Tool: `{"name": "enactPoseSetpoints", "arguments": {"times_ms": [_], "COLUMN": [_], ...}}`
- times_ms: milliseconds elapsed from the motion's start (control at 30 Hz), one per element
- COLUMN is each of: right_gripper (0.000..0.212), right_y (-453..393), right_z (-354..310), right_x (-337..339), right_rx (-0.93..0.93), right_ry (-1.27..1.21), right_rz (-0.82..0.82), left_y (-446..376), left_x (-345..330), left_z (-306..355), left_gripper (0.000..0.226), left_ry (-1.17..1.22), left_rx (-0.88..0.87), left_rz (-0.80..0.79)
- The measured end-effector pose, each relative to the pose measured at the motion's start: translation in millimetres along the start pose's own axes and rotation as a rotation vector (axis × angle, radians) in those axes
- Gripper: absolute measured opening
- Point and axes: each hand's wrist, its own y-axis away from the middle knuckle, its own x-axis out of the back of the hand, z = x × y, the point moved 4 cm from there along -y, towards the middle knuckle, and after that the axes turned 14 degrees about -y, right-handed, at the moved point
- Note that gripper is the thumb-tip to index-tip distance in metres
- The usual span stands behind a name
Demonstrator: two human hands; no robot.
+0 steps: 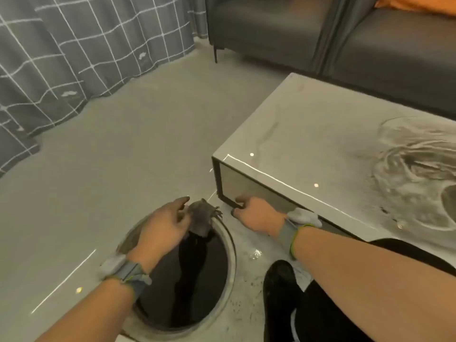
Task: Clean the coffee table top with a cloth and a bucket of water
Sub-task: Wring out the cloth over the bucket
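Note:
A round bucket of dark water stands on the floor below me. My left hand is over its far rim, holding a wet grey cloth that hangs at the rim. My right hand rests to the right of the bucket, fingers curled against the dark lower corner of the coffee table. The table top is glossy grey marble with wet swirled streaks on its right part.
A dark grey sofa with an orange cushion stands behind the table. A grey checked curtain hangs at the left. My black-clad knee is beside the bucket, with water splashes on the floor around it.

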Motion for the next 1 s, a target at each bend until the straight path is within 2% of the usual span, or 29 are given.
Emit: {"name": "enactPoseSetpoints", "arguments": {"times_ms": [133, 267, 400, 533, 667, 733, 800, 1000], "right_gripper": [0.039, 0.054, 0.045, 0.020, 0.030, 0.024, 0.014, 0.021], "right_y": [-26.8, -43.9, -58.1, -54.8, -44.3, -37.4, -24.2, 34.7], "right_z": [12.3, 14.1, 16.7, 10.9, -3.9, -11.1, -22.5, -54.9], "right_x": [-34.9, -64.1, -76.6, -72.3, -60.1, -49.5, -32.4, 47.9], "right_rx": [-0.268, -0.346, -0.443, -0.424, -0.388, -0.367, -0.328, -0.133], "right_ry": [-0.324, -0.458, -0.652, -0.819, -0.851, -0.814, -0.785, -0.826], "right_rz": [-0.043, -0.099, -0.104, -0.103, -0.074, -0.054, -0.050, -0.023], "left_y": [-20.5, -43.3, -52.4, -55.4, -51.4, -43.7, -33.5, -10.4], "left_x": [-33.5, -52.4, -67.9, -64.1, -47.2, -30.4, -7.6, 67.2], "left_z": [-14.1, -12.6, -6.1, -3.1, 8.7, 21.7, 38.2, 109.7], "left_gripper": [0.052, 0.052, 0.051, 0.040, 0.023, 0.015, 0.013, 0.010], "left_ry": [-0.104, -0.230, -0.257, -0.190, -0.048, 0.069, 0.163, 0.371], "left_rx": [0.001, 0.037, 0.078, 0.141, 0.151, 0.141, 0.144, 0.037], "left_rz": [-0.009, -0.019, -0.106, -0.104, -0.025, 0.017, 0.064, 0.189]}}
